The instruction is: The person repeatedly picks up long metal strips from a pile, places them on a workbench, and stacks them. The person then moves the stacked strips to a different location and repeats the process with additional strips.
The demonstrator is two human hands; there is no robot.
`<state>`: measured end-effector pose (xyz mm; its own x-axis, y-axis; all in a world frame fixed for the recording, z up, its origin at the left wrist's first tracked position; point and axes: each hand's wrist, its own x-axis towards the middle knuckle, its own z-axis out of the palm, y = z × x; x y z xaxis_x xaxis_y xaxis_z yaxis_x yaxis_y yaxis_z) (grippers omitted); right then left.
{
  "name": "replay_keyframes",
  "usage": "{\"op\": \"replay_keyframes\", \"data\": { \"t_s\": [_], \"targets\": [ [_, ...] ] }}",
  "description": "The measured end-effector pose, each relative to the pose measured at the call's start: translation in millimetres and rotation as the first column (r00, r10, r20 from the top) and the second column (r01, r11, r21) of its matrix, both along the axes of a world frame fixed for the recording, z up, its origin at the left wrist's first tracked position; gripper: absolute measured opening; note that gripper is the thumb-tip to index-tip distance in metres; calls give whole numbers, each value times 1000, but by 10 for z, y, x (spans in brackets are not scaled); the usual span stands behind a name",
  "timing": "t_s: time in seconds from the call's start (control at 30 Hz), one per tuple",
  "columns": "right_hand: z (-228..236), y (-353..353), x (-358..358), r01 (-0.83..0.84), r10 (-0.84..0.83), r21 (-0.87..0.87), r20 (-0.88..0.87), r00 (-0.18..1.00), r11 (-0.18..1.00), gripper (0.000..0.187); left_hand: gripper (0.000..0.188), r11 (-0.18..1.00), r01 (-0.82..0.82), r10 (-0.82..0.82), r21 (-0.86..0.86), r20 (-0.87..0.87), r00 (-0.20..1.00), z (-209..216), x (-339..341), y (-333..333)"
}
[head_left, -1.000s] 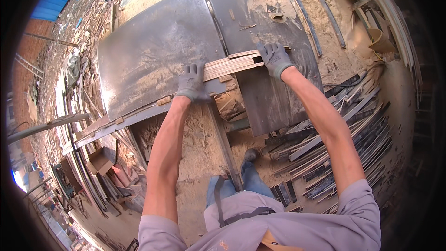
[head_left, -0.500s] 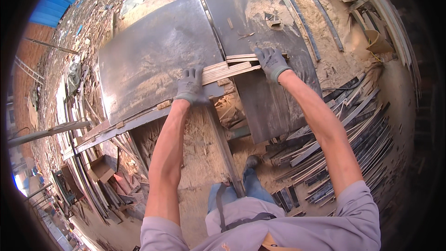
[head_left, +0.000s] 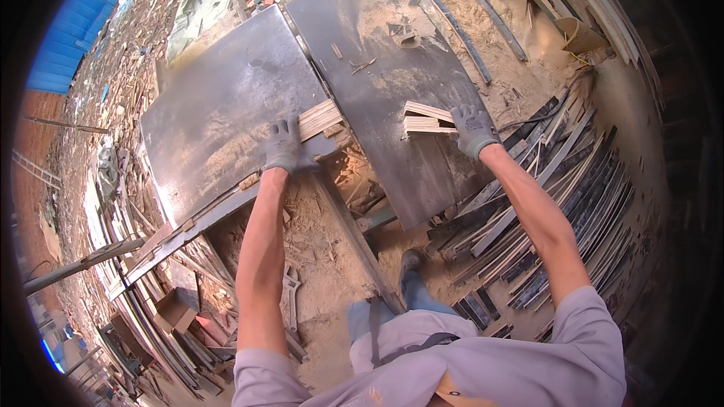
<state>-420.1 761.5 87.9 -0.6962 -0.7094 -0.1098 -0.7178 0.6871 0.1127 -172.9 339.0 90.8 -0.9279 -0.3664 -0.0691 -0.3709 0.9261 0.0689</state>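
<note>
Both my hands wear grey gloves. My left hand (head_left: 283,143) is closed on the near end of a small stack of plywood strips (head_left: 320,119). This stack lies on the left dark metal tabletop (head_left: 226,98), close to the gap between the two tops. On the right metal tabletop (head_left: 362,83), my right hand (head_left: 473,131) grips the right end of another group of plywood strips (head_left: 427,124). Those strips splay apart at an angle, with a dark opening between them. My glove hides their right end, and the left thumb is hard to see.
Sawdust and a few wood scraps (head_left: 403,35) lie on the right top. Long strips (head_left: 558,234) are heaped on the ground at right. A wooden beam (head_left: 354,234) runs below the gap towards my legs. An adjustable wrench (head_left: 292,294) lies beside my left forearm.
The strips have parted into two groups. My right hand has moved right and nearer with its group, while the left stays by the left top. The view has shifted somewhat.
</note>
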Motion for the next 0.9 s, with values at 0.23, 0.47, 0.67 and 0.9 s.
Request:
{"op": "replay_keyframes", "data": {
  "t_s": [0.23,0.47,0.67,0.9],
  "targets": [
    [458,92,-388,40,-63,-235,-94,994,971,85,124,970,52,-28,239,-100,995,283,-57,199],
    [862,-1440,-105,155,79,-564,369,926,811,71,78,870,-26,34,492,-7,999,582,-341,-390],
    [1002,-2370,-239,66,294,-650,429,854,757,129,74,741,262,-236,618,-127,964,1139,-950,-886],
    [892,-2294,-215,715,241,-448,894,378,537,92,96,339,207,-493,918,-14,870,1166,-1811,-1140]
  ]
}}
